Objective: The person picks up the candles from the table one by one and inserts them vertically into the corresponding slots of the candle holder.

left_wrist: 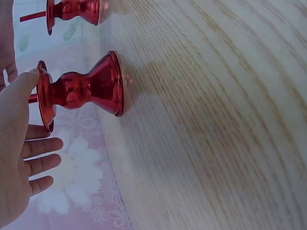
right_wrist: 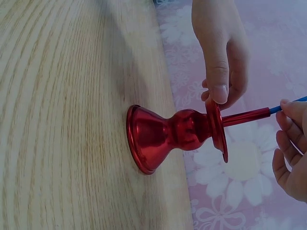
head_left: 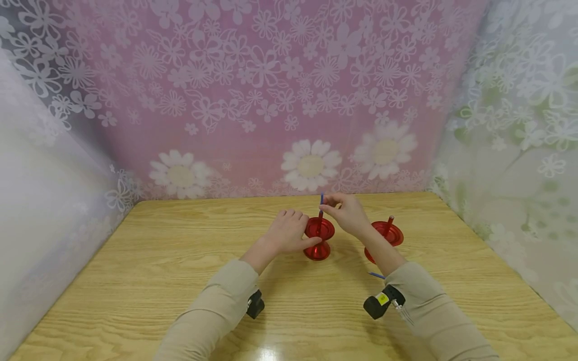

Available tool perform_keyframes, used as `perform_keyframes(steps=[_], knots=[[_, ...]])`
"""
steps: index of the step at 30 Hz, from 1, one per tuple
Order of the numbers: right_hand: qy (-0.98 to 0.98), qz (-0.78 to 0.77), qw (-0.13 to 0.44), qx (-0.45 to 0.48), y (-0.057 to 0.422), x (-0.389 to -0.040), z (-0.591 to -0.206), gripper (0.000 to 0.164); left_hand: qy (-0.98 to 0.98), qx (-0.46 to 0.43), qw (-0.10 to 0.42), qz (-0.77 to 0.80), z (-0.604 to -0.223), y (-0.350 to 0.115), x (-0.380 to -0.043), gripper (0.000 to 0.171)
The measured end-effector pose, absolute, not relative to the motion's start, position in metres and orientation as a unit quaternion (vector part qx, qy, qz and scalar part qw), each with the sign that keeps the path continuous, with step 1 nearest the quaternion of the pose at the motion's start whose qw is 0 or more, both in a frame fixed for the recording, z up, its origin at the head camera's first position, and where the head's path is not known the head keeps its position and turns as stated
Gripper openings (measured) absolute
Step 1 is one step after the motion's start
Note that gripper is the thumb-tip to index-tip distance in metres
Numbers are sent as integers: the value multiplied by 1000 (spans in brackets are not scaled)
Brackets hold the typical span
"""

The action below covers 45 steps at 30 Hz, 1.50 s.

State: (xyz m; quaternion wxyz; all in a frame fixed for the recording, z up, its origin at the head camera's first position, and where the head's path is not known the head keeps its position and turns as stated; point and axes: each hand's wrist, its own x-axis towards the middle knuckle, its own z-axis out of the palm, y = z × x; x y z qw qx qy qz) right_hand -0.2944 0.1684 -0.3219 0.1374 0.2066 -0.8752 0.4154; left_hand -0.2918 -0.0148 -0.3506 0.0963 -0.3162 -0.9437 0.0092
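A red metal candlestick [head_left: 318, 250] stands upright on the table, with a wide dish and a thin tube rising from its middle. My left hand [head_left: 289, 231] holds its dish [left_wrist: 45, 98] at the rim, thumb on the near side and fingers behind. Between thumb and fingertips my right hand [head_left: 348, 214] pinches a thin blue candle [head_left: 322, 199], held upright. The candle's lower end meets the top of the tube [right_wrist: 249, 116], in line with it. Part of the candle is hidden by the right fingers in the right wrist view.
To the right a second red candlestick [head_left: 392, 233] stands, partly behind my right forearm. Near that sleeve another thin blue candle [head_left: 376, 275] lies on the wooden table [head_left: 189, 240]. A flowered pink cloth [head_left: 253, 100] hangs behind the table's far edge.
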Motion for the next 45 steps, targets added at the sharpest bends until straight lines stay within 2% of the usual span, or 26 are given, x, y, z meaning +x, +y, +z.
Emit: perform_keyframes(steps=[21, 31, 45], knots=[[-877, 419, 134, 194, 169, -294, -325, 12, -944, -314, 102, 14, -351, -14, -294, 63], [-858, 477, 88, 168, 169, -294, -327, 14, -946, -310, 94, 14, -352, -13, -295, 64], [-858, 481, 60, 170, 174, -293, -328, 17, -950, -301, 86, 3, -353, -12, -295, 65]])
